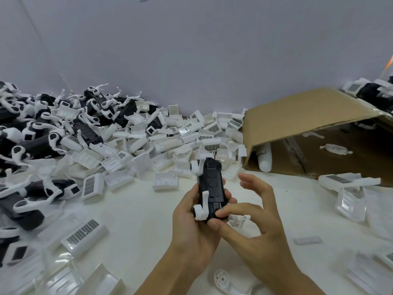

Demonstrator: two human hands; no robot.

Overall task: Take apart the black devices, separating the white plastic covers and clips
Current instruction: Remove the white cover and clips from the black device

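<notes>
A black device [211, 184] stands upright in front of me, held from the left by my left hand [191, 226]. Two white clips are attached to its left side, one near the top [195, 167] and one near the bottom [201, 207]. My right hand [251, 218] pinches the device's lower right end with thumb and forefinger, its other fingers spread. A loose white clip piece [239, 220] lies under my right hand. A heap of black devices with white clips [42, 133] fills the left side. White plastic covers [180, 137] are piled behind.
An open cardboard box [308, 120] lies on its side at the right, with a few white clips inside. Clear and white covers [85, 233] are scattered on the white table near the front. A grey wall rises behind the piles.
</notes>
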